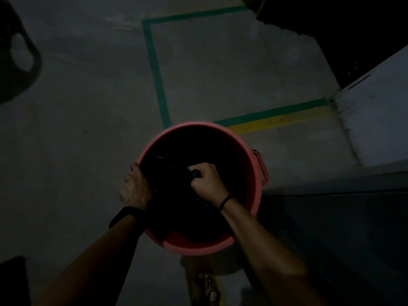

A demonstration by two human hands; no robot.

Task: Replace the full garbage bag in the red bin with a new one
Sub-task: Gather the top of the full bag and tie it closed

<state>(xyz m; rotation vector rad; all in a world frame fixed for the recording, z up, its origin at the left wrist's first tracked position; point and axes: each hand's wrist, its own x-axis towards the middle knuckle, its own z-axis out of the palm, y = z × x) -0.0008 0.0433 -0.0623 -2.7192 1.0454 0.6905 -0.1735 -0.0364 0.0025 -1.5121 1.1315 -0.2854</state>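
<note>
Red plastic: the red bin (251, 164) stands upright on the grey concrete floor (88, 129), seen from directly above, its round rim filling the lower centre of my view. Inside it I see the black garbage bag (172, 195), dark and hard to read in the dim light; its gathered top rises toward the middle of the opening. My right hand (207, 182) is clenched around that gathered neck of the bag, near the bin's centre, knuckles toward 12 o'clock; a thin dark band (225, 200) circles its wrist. My left hand (135, 186) is at the rim at about 9 o'clock, fingers curled over the edge; whether they pinch bag plastic or only the rim I cannot tell. A black wristband (123, 215) sits on that forearm. A side handle (261, 166) projects from the bin at 3 o'clock. Green floor tape (154, 69) runs off toward 12 o'clock, and a green and yellow stripe (280, 117) lies toward 2 o'clock, ending at a pale wall (379, 120).
</note>
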